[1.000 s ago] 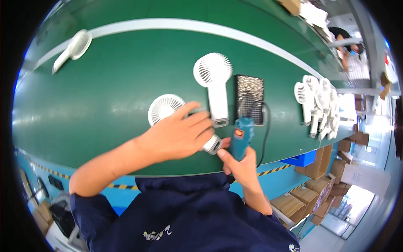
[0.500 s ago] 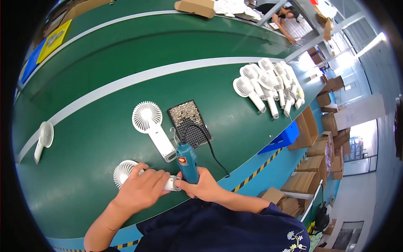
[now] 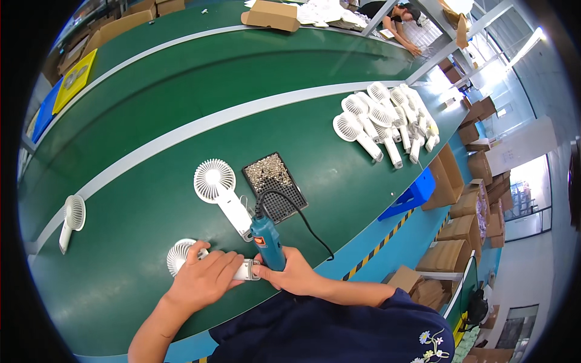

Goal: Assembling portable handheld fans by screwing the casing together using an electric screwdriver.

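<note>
My left hand [image 3: 207, 277] is closed over a white handheld fan [image 3: 247, 270] lying near the table's front edge; its round grille shows beyond my fingers. Wrapped round a teal electric screwdriver [image 3: 268, 245], my right hand [image 3: 295, 272] has its thumb by the end of the fan's handle. The screwdriver's tip is hidden behind my hand. From its upper end a black cord [image 3: 307, 219] runs off. Just beyond lies another white fan [image 3: 215, 181], beside a black tray of small metal screws [image 3: 266, 172].
A pile of white fans [image 3: 384, 118] lies at the far right, and a single fan [image 3: 74, 213] at the left. A pale rail [image 3: 200, 119] crosses the green table. Cardboard boxes [image 3: 445, 252] and a blue bin [image 3: 414, 192] stand to the right. A person [image 3: 402, 21] works at the far end.
The whole view has shifted slightly. My hands keep the fan and the screwdriver together at the handle's end, with little visible movement between them.
</note>
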`<state>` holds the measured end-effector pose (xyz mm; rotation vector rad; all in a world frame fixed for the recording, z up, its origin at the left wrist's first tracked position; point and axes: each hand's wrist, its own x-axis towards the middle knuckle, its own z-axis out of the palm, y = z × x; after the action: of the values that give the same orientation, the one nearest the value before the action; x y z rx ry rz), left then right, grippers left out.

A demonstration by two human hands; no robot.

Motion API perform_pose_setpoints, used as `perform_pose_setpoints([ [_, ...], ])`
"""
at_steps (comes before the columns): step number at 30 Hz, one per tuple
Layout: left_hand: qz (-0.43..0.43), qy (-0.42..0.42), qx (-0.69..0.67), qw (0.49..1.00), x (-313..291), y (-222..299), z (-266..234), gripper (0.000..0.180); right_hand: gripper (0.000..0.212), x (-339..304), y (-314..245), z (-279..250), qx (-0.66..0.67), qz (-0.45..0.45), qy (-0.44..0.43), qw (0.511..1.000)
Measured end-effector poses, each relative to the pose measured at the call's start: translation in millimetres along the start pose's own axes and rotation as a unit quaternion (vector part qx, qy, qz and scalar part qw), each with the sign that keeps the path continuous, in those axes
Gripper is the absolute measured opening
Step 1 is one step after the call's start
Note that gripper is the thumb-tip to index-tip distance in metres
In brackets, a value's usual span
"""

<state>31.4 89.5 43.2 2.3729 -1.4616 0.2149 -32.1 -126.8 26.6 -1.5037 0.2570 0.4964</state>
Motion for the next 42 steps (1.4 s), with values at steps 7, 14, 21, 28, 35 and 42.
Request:
perform_pose_setpoints([
  [7, -0.046, -0.035, 0.006, 0.998, 4.6, -62.1, -17.2, 0.034, 0.039, 15.7, -42.5, -17.7, -0.257, -0.143, 0.159, 0.943],
  [14, 0.002, -0.056, 0.056, 0.997, 40.7, -53.5, -7.5, 0.052, 0.055, 38.7, -31.6, -0.4, -0.407, -0.183, 0.169, 0.879],
  [21, 0.005, -0.002, 0.083, 0.997, 44.8, -58.9, 19.1, 0.053, 0.057, 39.4, -34.1, 11.2, -0.431, -0.114, 0.186, 0.876],
  [28, -0.049, 0.06, 0.067, 0.995, 40.1, -59.5, 22.1, 0.044, 0.05, 39.8, -25.8, 7.2, -0.468, -0.109, 0.185, 0.857],
  [35, -0.041, 0.057, 0.065, 0.995, 34.0, -49.2, 18.8, 0.039, 0.047, 21.5, -16.9, 5.1, -0.446, -0.132, 0.19, 0.865],
  [42, 0.078, -0.034, 0.048, 0.995, 45.5, -69.7, 34.5, 0.04, 0.043, 24.2, -23.5, 8.5, -0.418, -0.13, 0.181, 0.881],
])
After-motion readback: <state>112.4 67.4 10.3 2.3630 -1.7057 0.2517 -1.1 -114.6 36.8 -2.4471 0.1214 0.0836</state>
